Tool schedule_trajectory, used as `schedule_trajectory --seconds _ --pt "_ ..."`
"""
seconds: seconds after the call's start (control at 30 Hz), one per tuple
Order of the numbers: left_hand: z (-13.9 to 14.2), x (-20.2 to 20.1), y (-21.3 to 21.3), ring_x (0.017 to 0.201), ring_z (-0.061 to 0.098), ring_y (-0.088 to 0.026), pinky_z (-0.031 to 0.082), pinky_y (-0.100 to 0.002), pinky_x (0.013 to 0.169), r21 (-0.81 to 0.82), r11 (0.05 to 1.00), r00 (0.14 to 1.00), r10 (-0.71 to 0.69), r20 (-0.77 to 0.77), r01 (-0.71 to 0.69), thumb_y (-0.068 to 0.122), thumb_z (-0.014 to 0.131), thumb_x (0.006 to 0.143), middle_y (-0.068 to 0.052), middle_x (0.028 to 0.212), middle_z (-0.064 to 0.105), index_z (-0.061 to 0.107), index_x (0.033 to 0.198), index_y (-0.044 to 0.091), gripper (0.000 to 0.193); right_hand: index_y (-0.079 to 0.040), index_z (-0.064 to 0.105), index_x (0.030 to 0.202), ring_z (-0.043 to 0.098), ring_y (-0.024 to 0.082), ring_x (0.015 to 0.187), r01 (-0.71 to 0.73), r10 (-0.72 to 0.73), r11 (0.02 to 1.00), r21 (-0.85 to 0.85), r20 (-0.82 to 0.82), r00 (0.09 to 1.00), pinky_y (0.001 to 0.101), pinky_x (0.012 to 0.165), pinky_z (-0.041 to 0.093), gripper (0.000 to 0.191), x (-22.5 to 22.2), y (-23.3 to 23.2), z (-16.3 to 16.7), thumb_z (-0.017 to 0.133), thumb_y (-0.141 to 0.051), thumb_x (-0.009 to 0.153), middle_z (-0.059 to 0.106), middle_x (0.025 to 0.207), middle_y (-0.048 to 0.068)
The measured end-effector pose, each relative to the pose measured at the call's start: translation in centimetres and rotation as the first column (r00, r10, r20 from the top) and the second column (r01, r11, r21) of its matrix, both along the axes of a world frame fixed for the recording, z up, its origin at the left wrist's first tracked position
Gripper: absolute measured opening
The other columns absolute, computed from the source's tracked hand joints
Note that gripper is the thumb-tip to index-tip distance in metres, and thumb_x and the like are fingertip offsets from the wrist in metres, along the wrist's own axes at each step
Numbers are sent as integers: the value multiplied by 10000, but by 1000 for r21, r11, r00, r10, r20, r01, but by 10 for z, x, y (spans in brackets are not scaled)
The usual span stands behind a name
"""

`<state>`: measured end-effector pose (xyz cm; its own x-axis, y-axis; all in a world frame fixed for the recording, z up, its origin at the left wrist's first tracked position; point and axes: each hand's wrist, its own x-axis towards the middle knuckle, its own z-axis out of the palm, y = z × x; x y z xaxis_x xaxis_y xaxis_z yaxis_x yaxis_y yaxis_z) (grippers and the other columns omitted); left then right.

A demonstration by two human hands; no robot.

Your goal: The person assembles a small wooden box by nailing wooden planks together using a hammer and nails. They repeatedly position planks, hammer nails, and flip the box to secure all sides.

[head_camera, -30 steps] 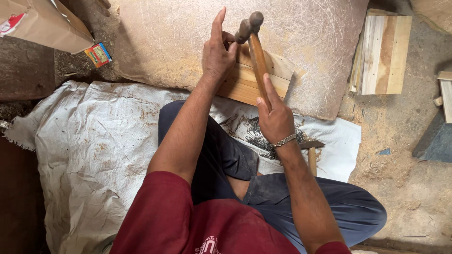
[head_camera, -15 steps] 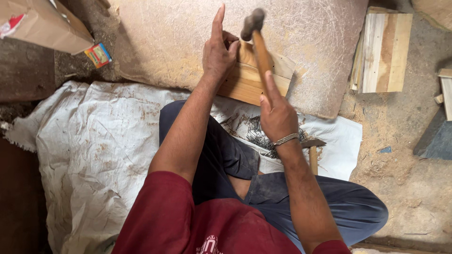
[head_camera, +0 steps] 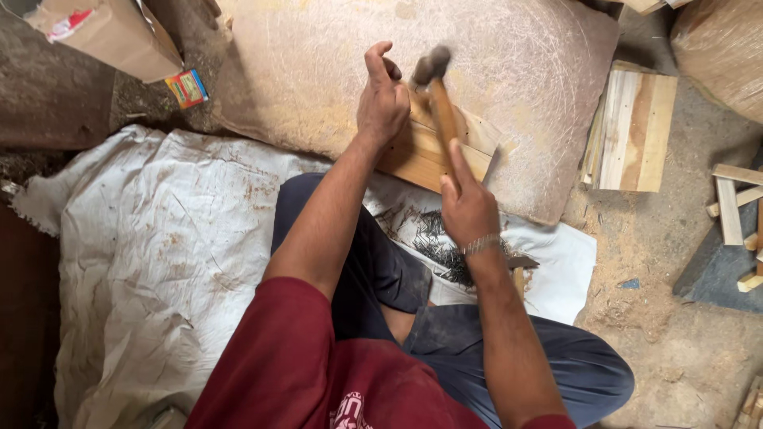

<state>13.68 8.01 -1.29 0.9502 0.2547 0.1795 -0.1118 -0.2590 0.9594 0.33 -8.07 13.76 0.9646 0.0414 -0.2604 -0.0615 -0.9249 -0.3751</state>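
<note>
My right hand (head_camera: 467,205) grips the wooden handle of a hammer (head_camera: 439,103), whose blurred metal head hovers just above a wooden board piece (head_camera: 413,159). My left hand (head_camera: 381,99) rests on the far end of that wooden piece, index finger raised, fingers pinched as if holding something small that I cannot make out. The wood lies on a large flat scratched slab (head_camera: 540,71). A pile of dark nails (head_camera: 433,242) lies on a white cloth beside my right wrist.
A white stained sack (head_camera: 151,254) covers the floor on the left. A stack of wooden boards (head_camera: 632,131) lies to the right, with small wood offcuts (head_camera: 735,206) beyond. A cardboard box (head_camera: 111,32) and a small colourful packet (head_camera: 187,87) are at the upper left.
The hammer head has swung slightly, tilting left and dropping toward the wood. My left hand stays on the wooden piece.
</note>
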Motion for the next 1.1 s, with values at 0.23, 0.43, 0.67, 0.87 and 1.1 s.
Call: schedule_trajectory --seconds 0.23,0.43,0.67,0.87,1.1 --pt "5 0 0 850 613 -222 580 -383 681 -43 999 1000 -16 -17 16 -60 435 814 -92 1001 512 244 1412 122 654 6 368 1609 565 84 609 -141 -106 908 395 542 834 226 474 492 532 7 -32 22 526 -154 1127 691 1037 135" --pt "20 1 5 878 579 -207 561 -410 736 -57 998 1000 2 -26 -4 -66 412 834 -88 993 484 249 1357 116 577 -23 320 1638 439 111 531 -189 -230 778 600 551 802 245 424 411 565 -6 -18 -14 508 -151 1120 597 783 59" --pt "14 2 -3 864 518 -255 546 -431 814 -46 999 960 31 277 -19 -75 495 891 -95 998 442 118 1421 -19 653 -98 344 1622 726 323 1045 140 -178 968 208 174 969 406 855 590 635 -17 -25 -25 559 -214 1036 643 1399 199" --pt "7 4 -1 1016 555 -252 541 -369 931 103 994 918 -15 396 -28 -28 551 901 -176 1218 457 21 1441 -115 761 -30 330 1625 560 360 1422 22 -179 943 331 455 872 391 1113 485 628 -92 -65 -32 609 -136 1073 503 1582 252" --pt "54 -80 -30 1163 591 -300 501 -450 1010 591 567 716 -698 -27 574 252 778 997 -131 1271 568 620 1182 147 265 -194 297 1672 543 190 577 645 -622 592 484 -235 747 333 458 454 777 -127 -116 -53 630 -139 972 611 788 171"
